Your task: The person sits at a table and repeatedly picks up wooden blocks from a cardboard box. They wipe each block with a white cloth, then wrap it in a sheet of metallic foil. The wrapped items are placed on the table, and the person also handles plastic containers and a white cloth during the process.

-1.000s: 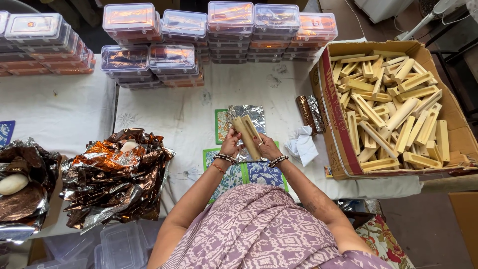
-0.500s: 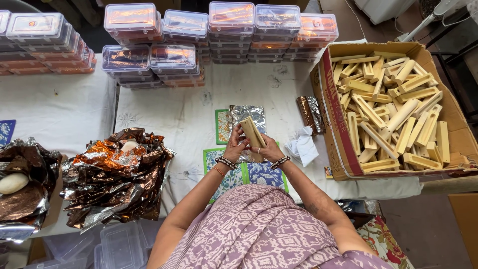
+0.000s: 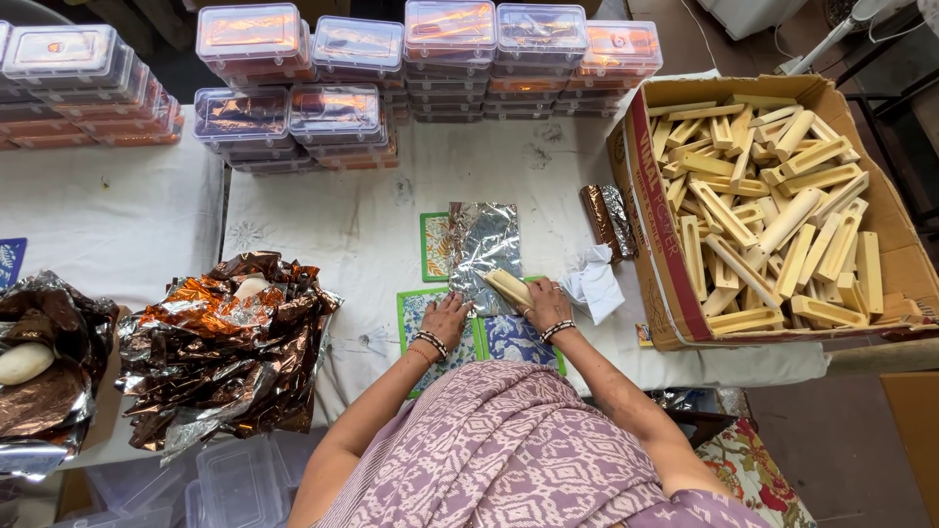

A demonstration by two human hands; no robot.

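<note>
Two bare hands worked low in the head view, over a white cloth-covered table (image 3: 362,225). The left hand (image 3: 447,318) lay flat with fingers spread, pressing the lower edge of a crinkled silver foil sheet (image 3: 482,244) and closed on nothing. The right hand (image 3: 548,301), at three o'clock from the left, had its fingers curled loosely round the near end of a pale bar (image 3: 509,287), which lay tilted on the foil's lower right corner. Both wrists wore bead bracelets. Under the foil and the hands lay green-bordered patterned mats (image 3: 430,244), one at twelve o'clock from the left hand and more beneath the wrists.

At two o'clock from the right hand lay a crumpled white paper (image 3: 593,284), just beside it, and at one o'clock a bar already wrapped in brown-and-silver foil (image 3: 608,220). Farther toward three o'clock stood an open cardboard box (image 3: 657,235) heaped with many more pale bars (image 3: 773,215), well apart from the hands. At nine o'clock from the left hand sat a loose heap of copper-brown foil sheets (image 3: 220,342), with a second heap (image 3: 44,381) at the table's left edge. At twelve o'clock, along the far side, stood stacks of clear lidded plastic boxes (image 3: 337,108). The person wore a mauve patterned garment (image 3: 509,450).
</note>
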